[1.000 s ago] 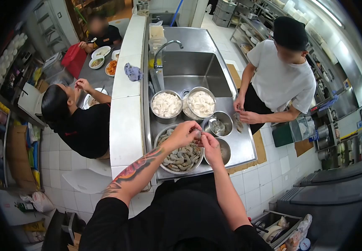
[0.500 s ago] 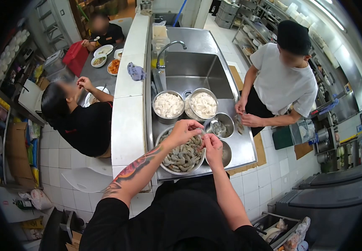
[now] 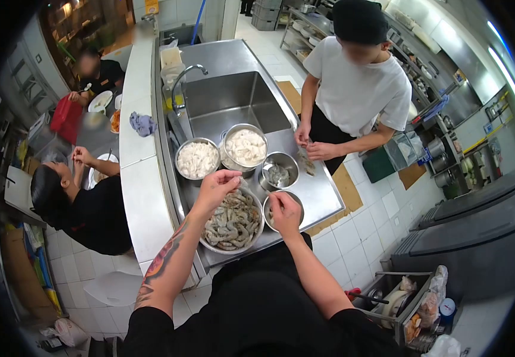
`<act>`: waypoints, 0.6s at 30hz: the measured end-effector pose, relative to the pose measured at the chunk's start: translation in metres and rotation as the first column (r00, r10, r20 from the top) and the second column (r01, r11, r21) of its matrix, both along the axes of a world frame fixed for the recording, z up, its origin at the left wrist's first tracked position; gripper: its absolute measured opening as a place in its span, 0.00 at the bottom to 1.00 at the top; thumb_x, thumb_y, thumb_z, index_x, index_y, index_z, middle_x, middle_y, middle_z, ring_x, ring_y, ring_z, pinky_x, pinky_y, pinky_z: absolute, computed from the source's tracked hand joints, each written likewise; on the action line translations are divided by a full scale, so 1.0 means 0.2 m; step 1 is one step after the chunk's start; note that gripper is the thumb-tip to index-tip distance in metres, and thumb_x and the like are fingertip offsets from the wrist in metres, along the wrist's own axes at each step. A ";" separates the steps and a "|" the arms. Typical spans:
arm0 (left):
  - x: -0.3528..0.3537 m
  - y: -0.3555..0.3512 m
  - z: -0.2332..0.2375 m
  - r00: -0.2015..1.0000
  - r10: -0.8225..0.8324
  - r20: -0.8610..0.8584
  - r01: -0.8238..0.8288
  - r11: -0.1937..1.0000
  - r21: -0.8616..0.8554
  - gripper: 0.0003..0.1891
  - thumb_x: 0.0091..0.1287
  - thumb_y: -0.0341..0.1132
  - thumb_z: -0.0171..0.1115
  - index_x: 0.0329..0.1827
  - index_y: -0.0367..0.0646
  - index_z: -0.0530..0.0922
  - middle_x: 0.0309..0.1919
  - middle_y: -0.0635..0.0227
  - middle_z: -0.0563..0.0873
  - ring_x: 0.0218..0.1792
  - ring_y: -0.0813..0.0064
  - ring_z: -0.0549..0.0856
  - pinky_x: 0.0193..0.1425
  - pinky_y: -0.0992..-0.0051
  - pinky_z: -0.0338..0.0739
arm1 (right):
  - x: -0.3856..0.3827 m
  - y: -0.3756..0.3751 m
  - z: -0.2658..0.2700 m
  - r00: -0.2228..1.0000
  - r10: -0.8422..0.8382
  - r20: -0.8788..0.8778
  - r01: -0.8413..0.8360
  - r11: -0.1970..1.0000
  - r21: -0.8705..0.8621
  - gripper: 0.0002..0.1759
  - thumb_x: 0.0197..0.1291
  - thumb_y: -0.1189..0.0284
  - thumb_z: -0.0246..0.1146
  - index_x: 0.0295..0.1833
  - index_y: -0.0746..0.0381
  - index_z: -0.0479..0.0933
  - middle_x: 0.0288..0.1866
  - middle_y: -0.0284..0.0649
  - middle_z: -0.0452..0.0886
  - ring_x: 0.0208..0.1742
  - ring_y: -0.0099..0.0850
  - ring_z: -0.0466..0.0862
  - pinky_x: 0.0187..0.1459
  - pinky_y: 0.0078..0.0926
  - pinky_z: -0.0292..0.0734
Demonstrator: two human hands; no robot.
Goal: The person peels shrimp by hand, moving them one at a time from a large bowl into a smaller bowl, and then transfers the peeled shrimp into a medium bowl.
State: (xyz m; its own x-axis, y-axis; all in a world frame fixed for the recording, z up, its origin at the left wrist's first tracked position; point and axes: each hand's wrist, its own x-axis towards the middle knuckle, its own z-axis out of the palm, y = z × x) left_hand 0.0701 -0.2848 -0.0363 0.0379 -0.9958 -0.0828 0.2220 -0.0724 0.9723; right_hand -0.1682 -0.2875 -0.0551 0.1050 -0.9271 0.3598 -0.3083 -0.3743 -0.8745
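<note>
My left hand (image 3: 218, 189) is closed in a pinch on a greyish shrimp (image 3: 243, 182), partly hidden by the fingers, above a large bowl (image 3: 261, 229) heaped with raw shell-on shrimp (image 3: 233, 220). My right hand (image 3: 285, 211) is over a smaller metal bowl (image 3: 299, 202), its fingers pressed together; what they hold, if anything, is too small to make out. Behind my hands stand two metal containers of pale peeled shrimp (image 3: 197, 158) (image 3: 245, 147) and a metal bowl (image 3: 293, 163) with a few grey shrimp (image 3: 278, 174) in it.
A steel sink (image 3: 230, 104) with a curved tap (image 3: 195, 68) lies beyond the containers. Along the left runs a tiled ledge (image 3: 138, 149) with a crumpled purple cloth (image 3: 143, 124). A co-worker (image 3: 358, 83) handles shrimp across the counter; two people sit eating at left.
My hands have moved apart, the right one now over the smaller bowl and the left still near the shrimp heap. The whole view has turned and shifted.
</note>
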 end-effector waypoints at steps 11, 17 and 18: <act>-0.04 0.00 -0.06 0.961 0.068 0.266 -0.045 0.995 -0.093 0.13 0.66 0.30 0.72 0.50 0.35 0.87 0.38 0.64 0.92 0.39 0.79 0.89 0.47 0.75 0.85 | 0.18 -0.05 0.22 0.978 0.155 -0.142 -0.163 0.985 -0.046 0.14 0.68 0.76 0.65 0.56 0.67 0.85 0.43 0.50 0.89 0.38 0.40 0.90 0.42 0.31 0.83; -0.03 0.03 -0.01 0.946 0.089 0.311 -0.069 0.995 -0.074 0.11 0.67 0.30 0.72 0.47 0.33 0.87 0.36 0.64 0.92 0.37 0.80 0.90 0.43 0.77 0.85 | 0.29 -0.10 0.20 0.948 0.239 -0.209 -0.234 0.971 0.048 0.11 0.68 0.75 0.65 0.51 0.68 0.86 0.39 0.54 0.89 0.39 0.43 0.92 0.42 0.32 0.84; -0.03 0.04 0.00 0.936 0.069 0.345 -0.057 0.997 -0.047 0.10 0.67 0.29 0.72 0.48 0.33 0.87 0.37 0.65 0.92 0.38 0.81 0.89 0.44 0.78 0.85 | 0.29 -0.10 0.18 0.947 0.244 -0.210 -0.234 0.970 0.071 0.11 0.68 0.74 0.64 0.49 0.69 0.86 0.36 0.55 0.88 0.37 0.43 0.92 0.40 0.32 0.84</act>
